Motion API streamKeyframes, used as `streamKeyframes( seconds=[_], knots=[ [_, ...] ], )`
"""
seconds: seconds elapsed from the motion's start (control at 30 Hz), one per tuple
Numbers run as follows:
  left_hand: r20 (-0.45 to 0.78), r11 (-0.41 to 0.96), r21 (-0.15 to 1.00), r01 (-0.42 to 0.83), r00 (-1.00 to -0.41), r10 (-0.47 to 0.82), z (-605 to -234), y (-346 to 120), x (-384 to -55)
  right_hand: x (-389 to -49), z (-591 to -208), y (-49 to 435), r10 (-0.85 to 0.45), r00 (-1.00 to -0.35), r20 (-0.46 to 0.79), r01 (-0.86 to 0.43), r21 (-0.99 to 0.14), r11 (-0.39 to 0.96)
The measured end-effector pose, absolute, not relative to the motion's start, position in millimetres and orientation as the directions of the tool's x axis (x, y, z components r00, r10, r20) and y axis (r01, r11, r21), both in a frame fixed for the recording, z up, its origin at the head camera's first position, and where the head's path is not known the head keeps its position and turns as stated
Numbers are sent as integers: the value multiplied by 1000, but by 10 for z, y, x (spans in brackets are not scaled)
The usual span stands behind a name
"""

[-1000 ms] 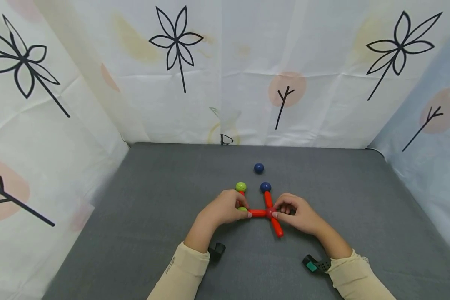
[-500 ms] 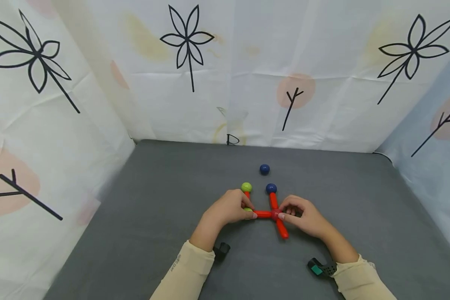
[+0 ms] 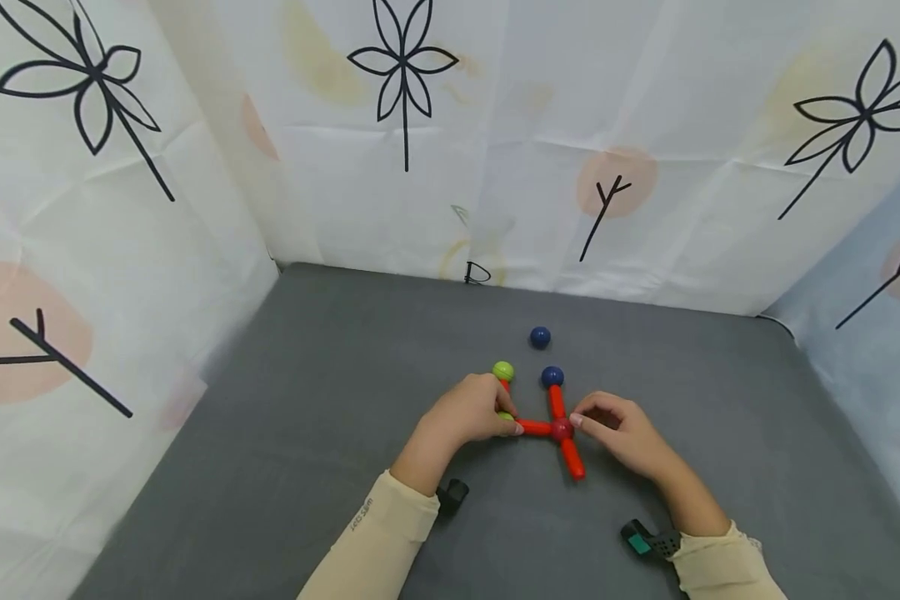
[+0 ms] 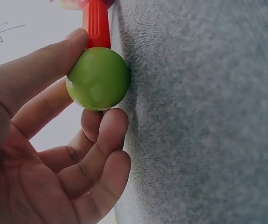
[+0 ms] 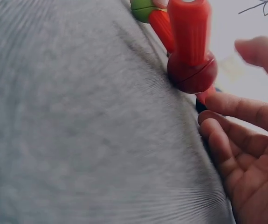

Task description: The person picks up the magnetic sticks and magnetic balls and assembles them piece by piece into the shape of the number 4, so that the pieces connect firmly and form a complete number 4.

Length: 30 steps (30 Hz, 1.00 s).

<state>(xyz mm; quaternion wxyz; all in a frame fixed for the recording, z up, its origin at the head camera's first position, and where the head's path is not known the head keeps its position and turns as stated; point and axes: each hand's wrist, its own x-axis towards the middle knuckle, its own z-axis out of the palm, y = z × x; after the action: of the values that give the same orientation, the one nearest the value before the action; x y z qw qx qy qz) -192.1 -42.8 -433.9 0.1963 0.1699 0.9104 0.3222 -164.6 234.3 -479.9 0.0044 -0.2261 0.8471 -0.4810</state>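
A toy structure of red rods and coloured balls lies on the grey surface. At its centre is a dark red ball (image 3: 562,429), joined to three red rods. One rod (image 3: 557,402) ends in a blue ball (image 3: 552,377) and another (image 3: 573,460) has a bare end toward the person. The third (image 3: 535,427) leads to a green ball (image 4: 99,78), which my left hand (image 3: 468,412) pinches between thumb and fingers. Beyond that hand another green ball (image 3: 502,371) tops a short rod. My right hand (image 3: 624,429) hovers just right of the red ball, thumb spread away from it, holding nothing.
A loose blue ball (image 3: 540,337) sits beyond the structure. The grey cloth-covered table (image 3: 330,400) is bounded by white printed curtains (image 3: 525,208) at the back and sides. Each wrist wears a black camera, one at the left sleeve (image 3: 452,497).
The right hand has let go of the red ball and drawn slightly to the right. The left hand keeps its pinch on the green ball. The head view has shifted and tilted.
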Motion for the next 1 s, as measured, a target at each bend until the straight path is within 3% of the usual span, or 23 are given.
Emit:
streamKeyframes(
  seconds=[0.47,0.7,1.0],
  knots=[
    [-251,717,672,184,-854,455,-4341,-359,-1912,-1815,-4460,2449,-216,-941,262,-339,-753,564],
    [-266,709,689,147,-860,436,-4322,-409,-1951,-2263,-4248,2271,-262,-958,116,-268,-687,675],
    [-271,714,684,151,-856,440,-4319,-420,-1970,-2732,-4252,2081,-325,-944,-48,-211,-670,712]
  ],
)
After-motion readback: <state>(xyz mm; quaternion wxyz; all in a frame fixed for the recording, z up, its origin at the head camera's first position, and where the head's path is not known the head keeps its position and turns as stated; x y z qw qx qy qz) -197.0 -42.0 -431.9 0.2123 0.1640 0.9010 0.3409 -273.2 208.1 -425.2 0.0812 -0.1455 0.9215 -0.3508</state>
